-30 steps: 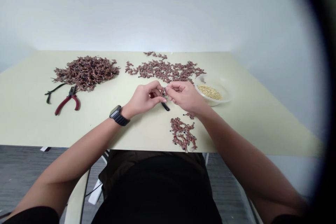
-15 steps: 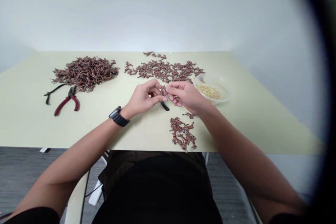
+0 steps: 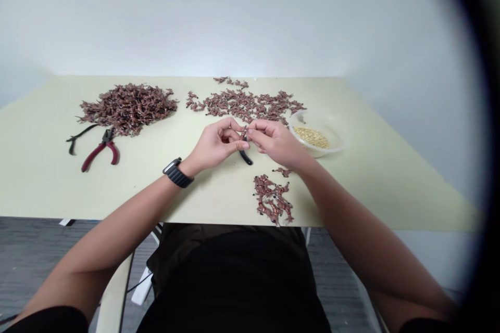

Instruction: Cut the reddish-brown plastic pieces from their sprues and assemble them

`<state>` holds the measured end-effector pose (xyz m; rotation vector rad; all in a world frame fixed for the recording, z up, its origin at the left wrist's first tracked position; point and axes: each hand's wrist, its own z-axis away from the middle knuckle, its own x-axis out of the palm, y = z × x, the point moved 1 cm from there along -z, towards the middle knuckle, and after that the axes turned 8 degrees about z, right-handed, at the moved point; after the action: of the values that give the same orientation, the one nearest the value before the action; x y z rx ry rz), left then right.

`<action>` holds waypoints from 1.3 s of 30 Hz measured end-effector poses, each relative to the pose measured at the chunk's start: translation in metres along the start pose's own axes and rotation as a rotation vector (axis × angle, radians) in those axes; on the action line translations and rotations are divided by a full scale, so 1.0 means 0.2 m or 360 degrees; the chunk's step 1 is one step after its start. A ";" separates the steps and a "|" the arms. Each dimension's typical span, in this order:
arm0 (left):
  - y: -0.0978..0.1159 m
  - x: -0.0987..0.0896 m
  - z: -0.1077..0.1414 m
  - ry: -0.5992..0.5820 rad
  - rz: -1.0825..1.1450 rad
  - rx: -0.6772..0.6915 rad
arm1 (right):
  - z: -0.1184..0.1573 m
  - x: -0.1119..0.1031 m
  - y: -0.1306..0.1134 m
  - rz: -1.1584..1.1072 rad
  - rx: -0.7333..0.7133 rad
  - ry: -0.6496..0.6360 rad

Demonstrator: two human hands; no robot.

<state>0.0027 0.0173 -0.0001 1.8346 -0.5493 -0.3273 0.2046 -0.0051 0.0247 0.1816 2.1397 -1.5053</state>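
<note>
Between the thumb and fingers of my left hand [image 3: 219, 141] is a small brown animal figure [image 3: 244, 133], raised above the table. My right hand [image 3: 275, 140] meets it from the other side, its thumb and forefinger pinched together at the figure; whatever tiny thing they grip is hidden. Under the hands a curved black tool handle [image 3: 246, 157] lies on the table, its other end covered. A small group of similar brown figures [image 3: 272, 199] rests near the front edge, with a single figure [image 3: 282, 172] just above the group.
A large heap of brown figures [image 3: 130, 106] is at the left; more figures [image 3: 246, 104] spread across the back. Red-handled pliers [image 3: 100, 151] and a black-handled tool [image 3: 73, 140] lie before the heap. A clear bowl [image 3: 336, 140] at right holds tiny gold pieces [image 3: 311, 137].
My right fingers have curled in more closely at the figure. My left hand has barely moved, and the things on the table are as before.
</note>
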 end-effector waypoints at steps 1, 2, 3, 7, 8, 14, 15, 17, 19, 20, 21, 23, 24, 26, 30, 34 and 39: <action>0.00 0.00 0.00 0.0001 0.0011 -0.0005 | 0.00 0.00 0.00 0.0069 -0.0048 0.0026; 0.00 0.00 0.00 -0.0001 0.0020 -0.0016 | 0.00 0.00 0.00 0.0152 -0.0097 0.0059; 0.00 0.00 0.00 -0.0005 0.0029 -0.0036 | 0.01 -0.01 0.00 0.0243 -0.0141 0.0093; 0.00 0.00 -0.01 -0.0019 0.0040 -0.0136 | 0.02 -0.03 -0.02 0.0566 -0.0291 0.0172; 0.00 0.00 -0.01 -0.0024 0.0034 -0.0150 | 0.03 -0.03 -0.02 0.0622 -0.0335 0.0169; -0.01 -0.01 0.00 -0.0068 -0.0145 -0.0003 | 0.03 -0.02 -0.03 0.0482 -0.0215 0.0140; 0.00 -0.02 0.01 -0.0071 -0.0241 0.0066 | 0.03 -0.01 -0.02 0.0369 -0.0128 0.0118; 0.01 -0.02 0.01 -0.0083 -0.0496 0.0235 | 0.02 0.00 0.00 0.0065 0.0063 0.0035; 0.02 -0.03 0.02 -0.0096 -0.0747 0.0398 | 0.01 0.02 0.02 -0.0311 0.0232 -0.0073; 0.02 -0.03 0.02 -0.0095 -0.0826 0.0453 | 0.00 0.03 0.03 -0.0489 0.0292 -0.0116; 0.03 -0.03 0.02 -0.0090 -0.0853 0.0476 | 0.00 0.03 0.04 -0.0636 0.0330 -0.0147; 0.03 -0.02 0.02 -0.0068 -0.0759 0.0434 | -0.01 0.02 0.04 -0.0803 0.0363 -0.0186; 0.03 -0.02 0.01 -0.0054 -0.0665 0.0387 | -0.01 0.02 0.04 -0.0828 0.0366 -0.0197; 0.02 -0.01 0.01 -0.0021 -0.0459 0.0284 | -0.01 0.00 0.03 -0.0801 0.0344 -0.0215; 0.02 0.01 0.00 -0.0008 -0.0115 0.0122 | 0.00 -0.04 0.01 -0.0567 0.0249 -0.0231; 0.01 0.01 0.00 -0.0043 0.0122 0.0024 | 0.01 -0.05 0.00 -0.0290 0.0124 -0.0206; 0.02 0.01 -0.01 -0.0050 0.0220 -0.0010 | 0.01 -0.06 0.01 0.0064 -0.0050 -0.0079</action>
<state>0.0044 0.0164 0.0052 1.7775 -0.6924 -0.2645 0.2161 -0.0039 0.0283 0.1735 2.1067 -1.4379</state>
